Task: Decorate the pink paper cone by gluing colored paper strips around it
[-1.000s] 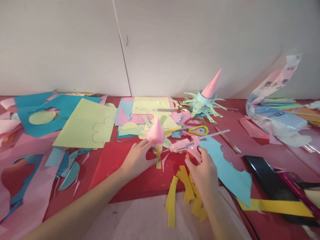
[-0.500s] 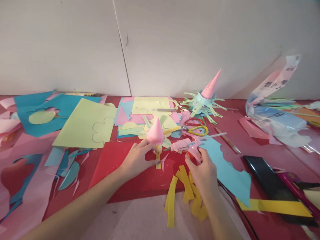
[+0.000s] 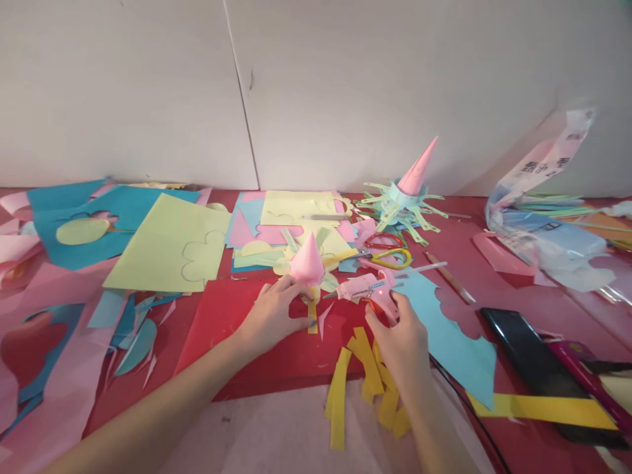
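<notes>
My right hand (image 3: 402,336) is closed around the handle of a pink hot glue gun (image 3: 363,286), whose nozzle points left. Its tip lies close to a yellow paper strip (image 3: 313,311) that extends from a paper flower (image 3: 328,280). A small pink paper cone (image 3: 307,260) stands upright on the flower. My left hand (image 3: 274,313) steadies this piece, its thumb pressing the strip's near end and its fingers by the cone's base. Short yellow strips (image 3: 338,401) lie loose near my right wrist.
A red board (image 3: 237,329) lies under the work. Behind are scissors (image 3: 390,257) and a finished-looking pink cone on a ring (image 3: 417,171). Rightward lie a pencil (image 3: 449,276), black phone (image 3: 518,349) and plastic bag (image 3: 557,243); coloured paper (image 3: 168,243) covers the left. A cord (image 3: 464,401) trails nearby.
</notes>
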`<state>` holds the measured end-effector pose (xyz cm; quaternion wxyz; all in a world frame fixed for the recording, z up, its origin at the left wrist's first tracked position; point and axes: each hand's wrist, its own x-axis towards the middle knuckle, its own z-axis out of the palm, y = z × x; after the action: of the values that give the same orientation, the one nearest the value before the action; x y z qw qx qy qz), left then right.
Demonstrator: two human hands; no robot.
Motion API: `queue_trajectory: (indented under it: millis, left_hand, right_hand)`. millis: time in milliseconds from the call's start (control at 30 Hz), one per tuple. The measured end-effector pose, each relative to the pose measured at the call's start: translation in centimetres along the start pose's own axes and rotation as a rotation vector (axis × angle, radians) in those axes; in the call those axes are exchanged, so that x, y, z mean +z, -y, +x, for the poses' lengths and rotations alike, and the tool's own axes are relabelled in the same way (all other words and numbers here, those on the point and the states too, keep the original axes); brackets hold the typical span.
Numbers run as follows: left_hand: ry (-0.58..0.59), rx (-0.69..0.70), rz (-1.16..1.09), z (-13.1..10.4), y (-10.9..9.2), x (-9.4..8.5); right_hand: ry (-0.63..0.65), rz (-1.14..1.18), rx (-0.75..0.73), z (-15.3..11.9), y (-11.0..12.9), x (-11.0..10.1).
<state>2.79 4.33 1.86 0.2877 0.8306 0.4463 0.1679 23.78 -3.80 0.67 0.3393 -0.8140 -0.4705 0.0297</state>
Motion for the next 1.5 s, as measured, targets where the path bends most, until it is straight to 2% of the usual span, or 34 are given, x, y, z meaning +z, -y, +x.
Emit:
queue_trajectory:
  millis: [400, 633, 967, 1100, 1500]
  left_hand:
    - [0.015, -0.055, 0.039, -0.11, -0.31, -0.13]
    - [0.027, -0.007, -0.035, -0.26, -0.33, -0.09]
    - [0.020, -0.059, 0.002, -0.12, -0.40, -0.04]
    - [0.001, -0.036, -0.005, -0.18, -0.43, -0.05]
    - [0.005, -0.055, 0.034, -0.30, -0.60, -0.10]
  right_hand:
    - [0.024, 0.019, 0.033, 0.10, 0.20, -0.11]
    - [0.054, 0.010, 0.066, 0.08, 0.30, -0.23]
    - [0.050, 0.013, 0.067, 0.07, 0.50, -0.28]
    - [0.087, 0.018, 0.112, 0.14, 0.70, -0.40]
    - [0.074, 0.023, 0.102, 0.15, 0.44, -0.26]
